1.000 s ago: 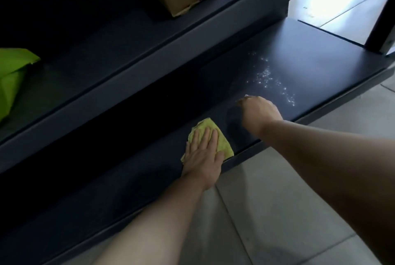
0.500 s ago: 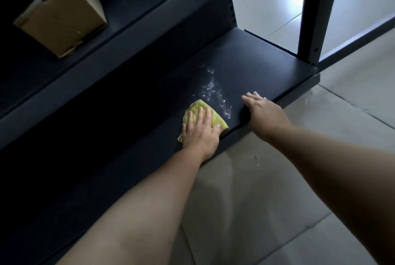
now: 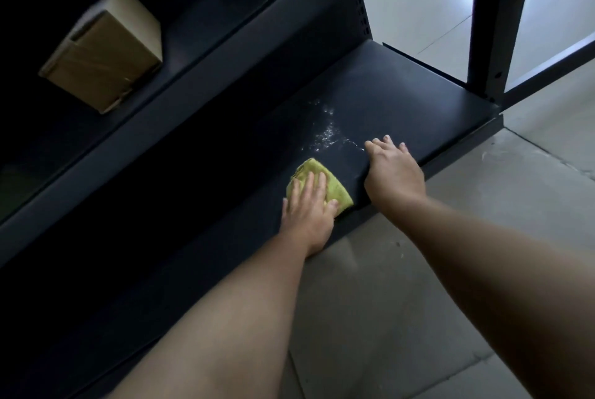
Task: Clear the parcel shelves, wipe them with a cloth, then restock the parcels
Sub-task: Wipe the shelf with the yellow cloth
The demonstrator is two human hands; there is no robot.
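My left hand [image 3: 307, 208] presses flat on a folded yellow-green cloth [image 3: 325, 179] near the front edge of the dark bottom shelf [image 3: 402, 89]. Its fingers lie straight over the cloth. My right hand [image 3: 392, 170] rests flat on the shelf just to the right of the cloth, fingers spread. A patch of white dust or droplets [image 3: 325, 134] lies on the shelf just beyond both hands. A brown cardboard parcel [image 3: 103, 54] sits on the shelf above, at the left.
A dark metal upright [image 3: 495, 21] stands at the shelf's right end. The upper shelf's front rail [image 3: 206, 76] runs diagonally above the hands. Grey tiled floor [image 3: 402, 286] lies in front of the shelving.
My left hand and the cloth stay by the front edge. My right hand has spread flat on the shelf, closer to the cloth. The view has shifted slightly.
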